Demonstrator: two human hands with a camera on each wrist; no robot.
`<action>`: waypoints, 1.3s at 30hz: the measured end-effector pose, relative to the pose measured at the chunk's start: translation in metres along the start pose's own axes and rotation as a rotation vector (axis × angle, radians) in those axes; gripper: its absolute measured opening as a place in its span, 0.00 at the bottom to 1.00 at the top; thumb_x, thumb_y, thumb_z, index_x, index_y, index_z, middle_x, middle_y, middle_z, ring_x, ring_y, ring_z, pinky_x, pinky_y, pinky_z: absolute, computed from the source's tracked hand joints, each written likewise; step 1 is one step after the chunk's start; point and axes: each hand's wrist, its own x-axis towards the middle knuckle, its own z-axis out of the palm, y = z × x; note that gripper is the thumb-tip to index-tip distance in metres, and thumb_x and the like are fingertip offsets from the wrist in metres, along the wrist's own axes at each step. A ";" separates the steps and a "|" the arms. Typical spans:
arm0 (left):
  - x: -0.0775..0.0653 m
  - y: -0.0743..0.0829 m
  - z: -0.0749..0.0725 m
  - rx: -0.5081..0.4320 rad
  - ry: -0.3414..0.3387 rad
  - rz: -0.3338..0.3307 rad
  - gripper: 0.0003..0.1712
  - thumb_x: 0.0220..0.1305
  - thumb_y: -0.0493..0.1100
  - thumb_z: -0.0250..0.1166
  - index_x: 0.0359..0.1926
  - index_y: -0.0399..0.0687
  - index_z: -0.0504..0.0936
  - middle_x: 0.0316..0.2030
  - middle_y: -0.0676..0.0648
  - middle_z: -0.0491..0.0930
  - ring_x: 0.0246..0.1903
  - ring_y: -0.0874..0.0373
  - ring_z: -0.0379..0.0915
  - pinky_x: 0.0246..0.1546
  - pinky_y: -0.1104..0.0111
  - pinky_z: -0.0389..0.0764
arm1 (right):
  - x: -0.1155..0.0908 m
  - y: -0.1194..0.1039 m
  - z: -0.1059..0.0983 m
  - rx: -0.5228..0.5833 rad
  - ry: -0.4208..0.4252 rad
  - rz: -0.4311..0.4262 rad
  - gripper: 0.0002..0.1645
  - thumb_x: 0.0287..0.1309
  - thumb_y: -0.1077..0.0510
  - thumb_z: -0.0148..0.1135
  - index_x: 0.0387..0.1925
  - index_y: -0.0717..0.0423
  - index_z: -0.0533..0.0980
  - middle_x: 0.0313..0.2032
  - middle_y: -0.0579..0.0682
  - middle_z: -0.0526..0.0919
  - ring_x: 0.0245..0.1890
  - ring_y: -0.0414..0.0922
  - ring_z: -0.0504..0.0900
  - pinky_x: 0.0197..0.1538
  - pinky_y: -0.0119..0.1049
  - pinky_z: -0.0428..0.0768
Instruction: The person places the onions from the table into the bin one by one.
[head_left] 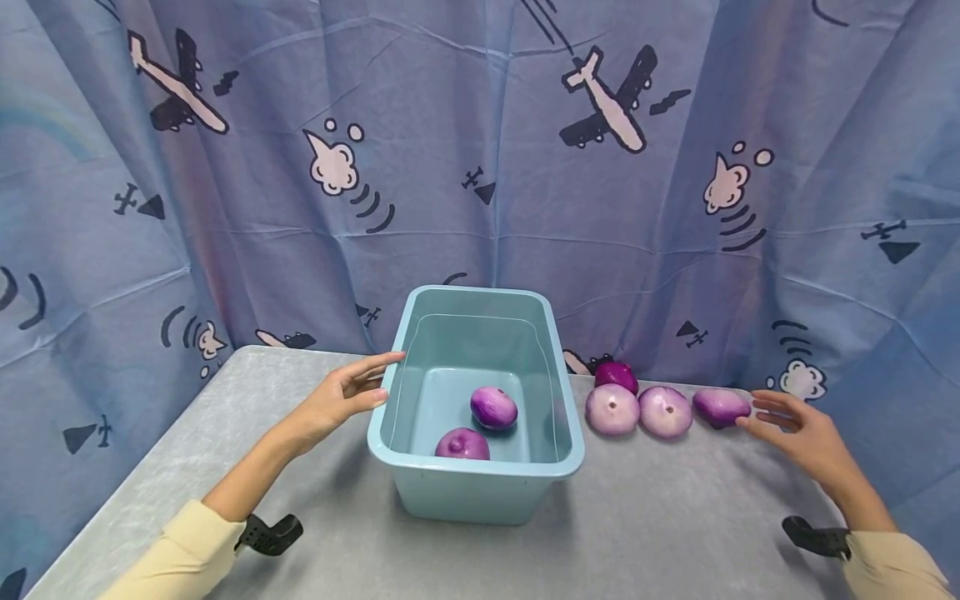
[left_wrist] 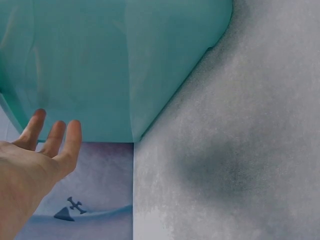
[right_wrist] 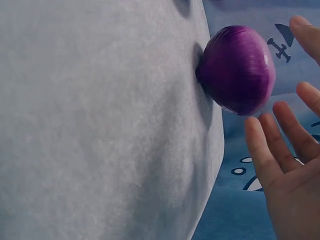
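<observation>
While the left hand (head_left: 332, 402) rests its loosely extended fingers at the left rim of the blue plastic bin (head_left: 472, 497), the right hand (head_left: 806, 437), relaxed and ungripped, is beside the rightmost red onion (head_left: 720, 407) on the worktop (head_left: 675, 525), contact unclear; three more onions (head_left: 666, 412) lie left of it, two onions (head_left: 493, 407) inside the bin.

Your head camera looks forward and down, far enough back for the whole light-blue rectangular plastic tub (head_left: 472, 498) and the blue-purple airplane-print fabric curtain (head_left: 435, 158) behind. Your left wrist camera faces the tub's outer wall closely; your right, also rolled sideways, closely faces the rightmost glossy purple rounded onion (head_left: 720, 408). Both subjects recur in your head view.
</observation>
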 end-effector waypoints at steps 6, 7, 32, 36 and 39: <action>0.000 0.000 0.000 0.005 0.005 -0.004 0.33 0.72 0.42 0.63 0.75 0.54 0.68 0.71 0.41 0.64 0.70 0.42 0.59 0.63 0.48 0.67 | 0.006 0.003 0.001 -0.019 -0.037 0.055 0.50 0.65 0.43 0.69 0.72 0.72 0.58 0.66 0.80 0.61 0.61 0.80 0.63 0.52 0.70 0.73; 0.000 0.000 0.000 0.004 0.005 -0.004 0.33 0.72 0.42 0.63 0.75 0.54 0.68 0.71 0.41 0.64 0.70 0.42 0.59 0.63 0.48 0.67 | 0.008 0.004 0.001 -0.017 -0.043 0.063 0.52 0.65 0.43 0.69 0.73 0.72 0.57 0.67 0.80 0.59 0.62 0.80 0.61 0.52 0.73 0.70; -0.001 0.002 0.000 -0.007 -0.011 -0.008 0.33 0.72 0.43 0.62 0.76 0.56 0.67 0.72 0.41 0.64 0.70 0.43 0.59 0.62 0.48 0.68 | 0.028 0.016 0.017 0.026 -0.106 0.071 0.62 0.61 0.43 0.72 0.76 0.72 0.46 0.70 0.81 0.49 0.65 0.80 0.54 0.57 0.77 0.60; -0.001 0.001 0.000 -0.005 -0.012 -0.007 0.33 0.72 0.43 0.62 0.76 0.55 0.67 0.72 0.40 0.63 0.69 0.41 0.60 0.62 0.48 0.69 | 0.030 0.016 0.021 0.020 -0.106 0.063 0.62 0.60 0.44 0.73 0.76 0.72 0.47 0.69 0.81 0.51 0.65 0.79 0.55 0.57 0.76 0.61; -0.001 0.000 0.000 -0.001 -0.013 -0.009 0.33 0.72 0.43 0.62 0.76 0.55 0.67 0.72 0.40 0.63 0.70 0.40 0.59 0.62 0.48 0.69 | 0.030 0.016 0.023 0.010 -0.092 0.041 0.59 0.60 0.45 0.74 0.75 0.73 0.51 0.69 0.80 0.54 0.64 0.78 0.58 0.57 0.75 0.63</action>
